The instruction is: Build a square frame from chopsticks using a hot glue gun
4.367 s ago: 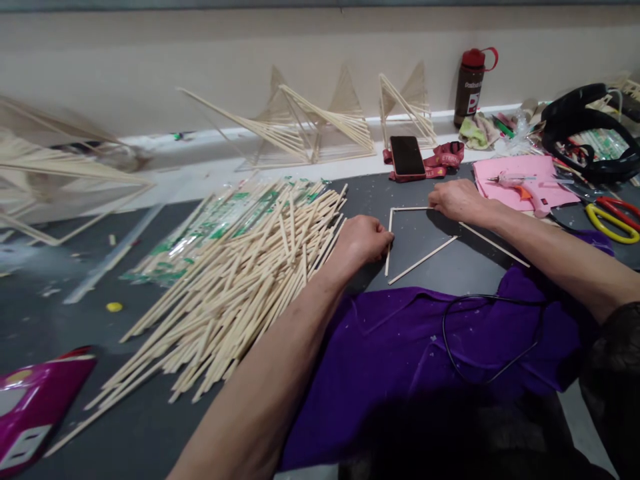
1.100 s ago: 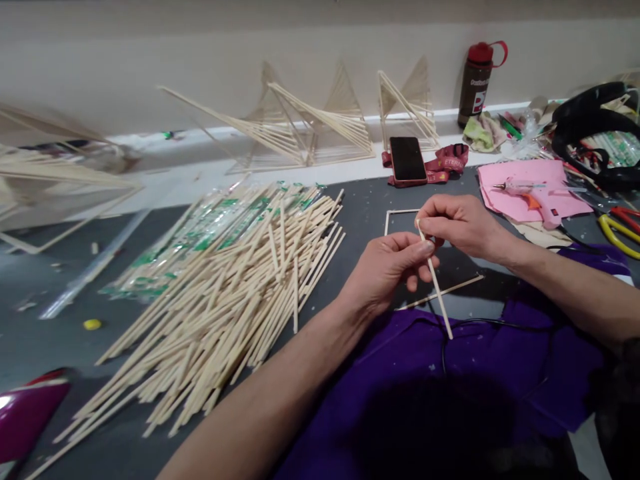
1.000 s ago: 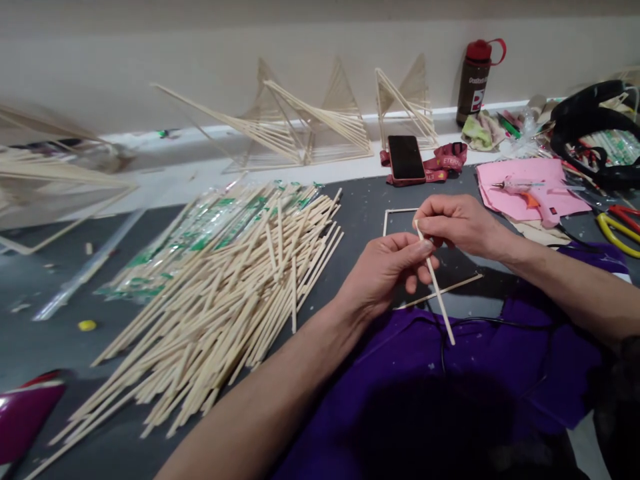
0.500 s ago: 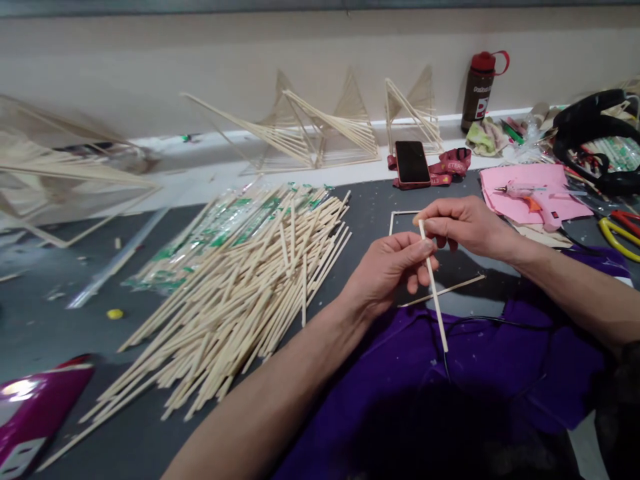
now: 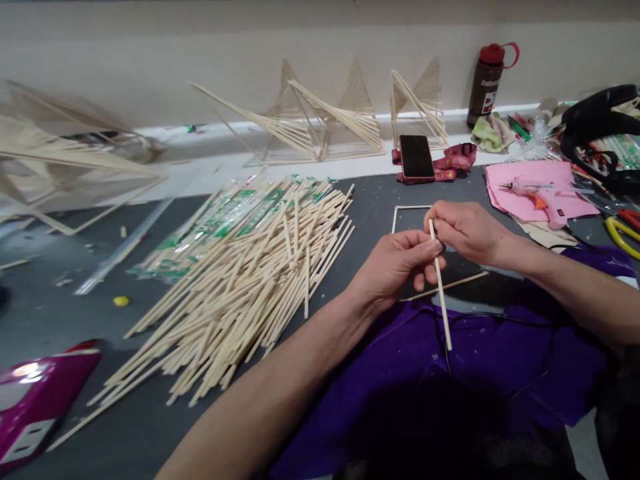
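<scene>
A slim pale wooden stick [image 5: 442, 303] slants down toward me between my hands. Thumb and fingers of my left hand [image 5: 405, 263] pinch it near its upper part. My right hand [image 5: 470, 230] closes round the stick's top end, its curled fingers partly hidden behind it. Beneath my hands, partly covered by them, a frame of thin sticks [image 5: 410, 207] lies on the dark tabletop [image 5: 365, 207]; its back left corner and front side show. To the left spreads a large loose pile of wooden sticks [image 5: 240, 300].
Stick structures [image 5: 345, 123] stand along the wall. A phone [image 5: 417, 158] lies on a red lanyard. On pink sheets rests a hot glue gun [image 5: 543, 193]. Pliers [image 5: 623, 233], a bottle [image 5: 486, 83] and headphones [image 5: 595, 133] are at right; a magenta object [image 5: 55, 393] sits front left.
My right hand's fingers have curled tighter round the top end of the stick. My left hand keeps its pinch. The view has shifted slightly.
</scene>
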### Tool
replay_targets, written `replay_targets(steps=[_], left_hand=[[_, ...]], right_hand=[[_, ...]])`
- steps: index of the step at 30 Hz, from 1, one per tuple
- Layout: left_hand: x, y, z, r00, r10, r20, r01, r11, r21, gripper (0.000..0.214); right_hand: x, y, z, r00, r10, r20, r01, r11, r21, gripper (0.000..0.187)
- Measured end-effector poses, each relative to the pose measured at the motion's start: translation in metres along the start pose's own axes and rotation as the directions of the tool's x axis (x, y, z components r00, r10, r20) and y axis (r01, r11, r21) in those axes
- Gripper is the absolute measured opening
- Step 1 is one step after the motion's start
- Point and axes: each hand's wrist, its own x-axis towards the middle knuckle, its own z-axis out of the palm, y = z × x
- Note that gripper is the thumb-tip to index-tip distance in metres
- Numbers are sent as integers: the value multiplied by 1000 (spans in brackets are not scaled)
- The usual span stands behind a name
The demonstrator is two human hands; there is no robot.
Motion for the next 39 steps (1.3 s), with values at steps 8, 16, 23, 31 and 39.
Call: replay_targets(steps=[8, 16, 23, 31, 39], left_hand=[[-4, 17, -6, 997, -65, 40, 69, 993, -94, 16], [-5, 28, -7, 993, -111, 29, 113, 990, -89, 15], [0, 27, -11, 997, -81, 13, 81, 995, -57, 17], [3, 19, -19, 999, -49, -17, 49, 999, 12, 21], [2, 12, -10, 997, -72, -3, 72, 997, 4, 22]], right_hand=[[0, 11, 2, 986, -146, -77, 123, 961, -248, 20], [3, 17, 6, 948, -186, -258, 130, 967, -218, 21], [2, 12, -1, 969, 12, -246, 5, 998, 68, 19], [-3, 15, -9, 989, -6, -146, 59, 930, 364, 27], [-8, 23, 2, 917, -312, -248, 255, 937, -238, 17]])
